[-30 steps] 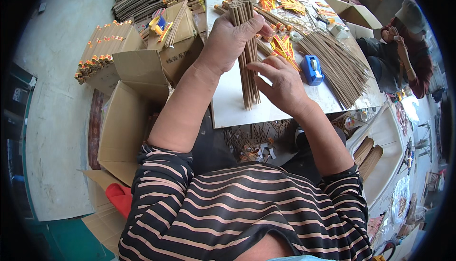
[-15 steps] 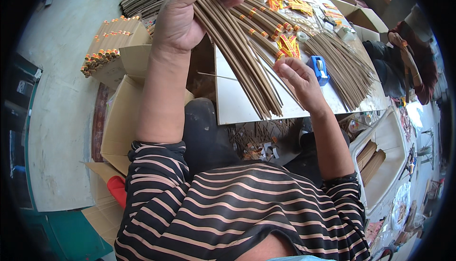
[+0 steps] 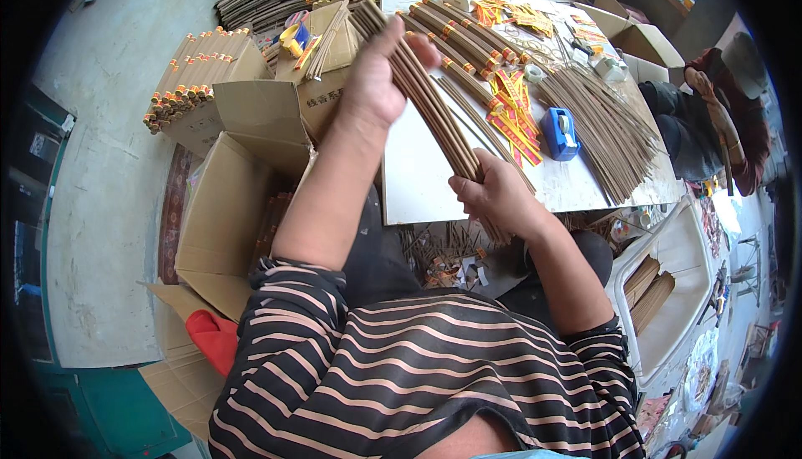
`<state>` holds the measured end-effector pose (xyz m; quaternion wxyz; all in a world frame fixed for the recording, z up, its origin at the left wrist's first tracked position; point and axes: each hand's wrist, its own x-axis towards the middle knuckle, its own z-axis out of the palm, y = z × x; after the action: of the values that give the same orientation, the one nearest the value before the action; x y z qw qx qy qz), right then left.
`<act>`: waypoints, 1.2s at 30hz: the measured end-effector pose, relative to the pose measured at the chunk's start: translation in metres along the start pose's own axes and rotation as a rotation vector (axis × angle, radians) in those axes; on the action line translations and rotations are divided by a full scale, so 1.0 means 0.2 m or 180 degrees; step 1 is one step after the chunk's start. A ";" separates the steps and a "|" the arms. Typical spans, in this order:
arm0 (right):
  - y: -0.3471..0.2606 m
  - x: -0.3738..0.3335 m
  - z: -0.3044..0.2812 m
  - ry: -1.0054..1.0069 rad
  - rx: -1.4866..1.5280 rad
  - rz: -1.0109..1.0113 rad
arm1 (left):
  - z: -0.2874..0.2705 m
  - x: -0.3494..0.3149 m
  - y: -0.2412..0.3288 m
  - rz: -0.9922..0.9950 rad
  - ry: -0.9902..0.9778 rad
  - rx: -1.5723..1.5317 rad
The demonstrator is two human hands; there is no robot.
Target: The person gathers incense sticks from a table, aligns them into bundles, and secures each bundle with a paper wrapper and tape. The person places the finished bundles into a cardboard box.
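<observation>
A bundle of thin brown incense sticks point(image 3: 433, 106) slants across the near part of the white table. My left hand point(image 3: 378, 83) is closed round its upper part, with some fingertips raised on the far side. Lower down, my right hand point(image 3: 504, 197) wraps round the bundle, and the stick ends poke out below it past the table edge. A few loose sticks point(image 3: 480, 121) lie on the table just beyond the bundle. Beside them are red-and-yellow paper labels point(image 3: 515, 121) and a blue tape dispenser point(image 3: 560, 135).
Banded incense bundles point(image 3: 455, 33) lie at the table's back; many loose sticks point(image 3: 597, 116) spread to the right. An open cardboard box point(image 3: 219, 217) stands left, below stacked bundles point(image 3: 200, 62). A white tub point(image 3: 678, 258) holds bundles at right, near another person point(image 3: 718, 116).
My left hand has come down and to the right with the sticks. My right hand has moved lower and closed round their lower part. The stick jutting out leftward no longer shows.
</observation>
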<state>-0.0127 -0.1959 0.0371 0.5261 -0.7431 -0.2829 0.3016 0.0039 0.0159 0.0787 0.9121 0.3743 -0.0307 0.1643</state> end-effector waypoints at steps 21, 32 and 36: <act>0.10 -0.02 -0.02 -0.0657 0.1662 0.0508 | -0.08 -0.25 -0.34 -0.0704 -0.0283 -0.0546; 0.32 -0.11 -0.44 0.0077 0.0802 0.0402 | -0.24 -0.15 -0.50 -0.1231 0.0871 -0.0913; 0.60 -0.05 -0.93 0.2314 -0.1477 0.0510 | -0.24 -0.13 -0.56 -0.1307 0.0851 -0.0758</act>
<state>0.1321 -0.3511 -0.0267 0.3856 -0.9190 -0.0811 -0.0112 0.0121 -0.0317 -0.0353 0.9599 0.2378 0.1474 0.0191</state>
